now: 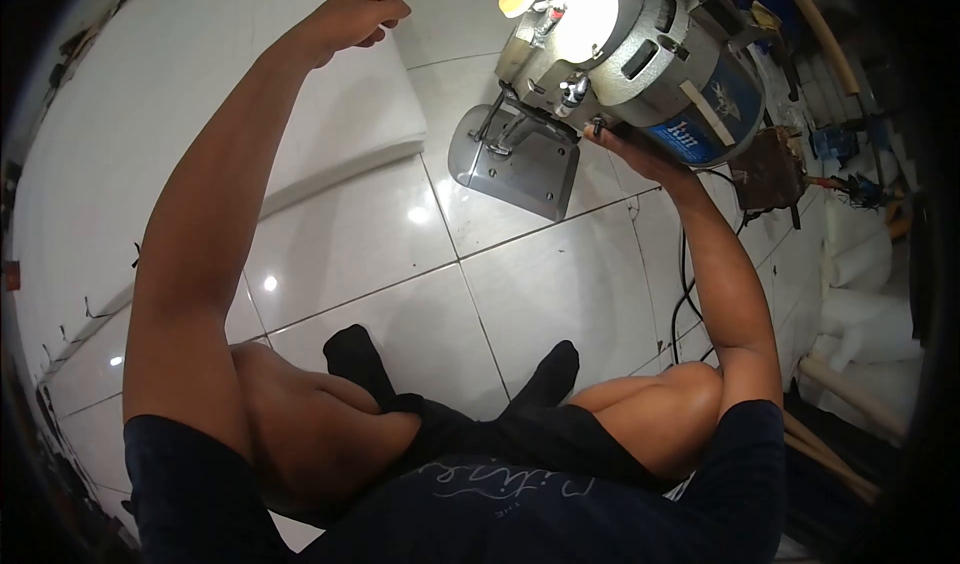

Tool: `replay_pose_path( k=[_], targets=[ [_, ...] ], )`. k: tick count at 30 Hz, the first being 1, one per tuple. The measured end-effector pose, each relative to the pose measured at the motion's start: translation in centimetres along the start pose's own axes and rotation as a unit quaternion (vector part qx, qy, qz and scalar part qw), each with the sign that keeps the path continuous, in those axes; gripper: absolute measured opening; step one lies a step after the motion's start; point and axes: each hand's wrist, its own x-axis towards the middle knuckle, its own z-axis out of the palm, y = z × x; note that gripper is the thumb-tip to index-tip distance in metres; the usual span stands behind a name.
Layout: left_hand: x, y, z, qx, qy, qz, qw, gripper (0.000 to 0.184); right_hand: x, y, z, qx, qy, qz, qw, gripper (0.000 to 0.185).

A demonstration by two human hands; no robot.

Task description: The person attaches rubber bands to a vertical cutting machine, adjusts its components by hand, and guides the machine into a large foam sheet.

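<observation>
A fabric cutting machine [625, 59] with a silver motor body, a blue "km" label and a lit lamp stands upright on its grey base plate [520, 169], on the tiled floor. Against the near side of its housing is my right hand [638, 154], thumb by a small black knob, other fingers hidden under the motor. My left hand [358, 16] is raised over the edge of a thick white layered stack of material [340, 114]. Its fingers curl inward, and nothing shows in them.
A black cable [684, 284] runs along the tiles on the right. Beyond it lie a brown block-like object [768, 169], wooden sticks [850, 394] and white rolls [865, 314]. My feet in black socks [550, 372] rest on the white tiled floor [380, 294].
</observation>
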Motion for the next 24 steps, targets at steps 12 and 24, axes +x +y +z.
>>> replay_pose_path(
  k=[12, 24],
  targets=[
    [4.1, 1.5, 2.4, -0.033, -0.006, -0.01, 0.999, 0.049, -1.2, -0.7, -2.3, -0.293, -0.031, -0.01, 0.956, 0.06],
    [6.8, 4.3, 8.3, -0.019, -0.053, 0.009, 0.998, 0.07, -0.6, -4.1, -2.3, -0.334, -0.155, 0.129, 0.921, 0.056]
  ],
)
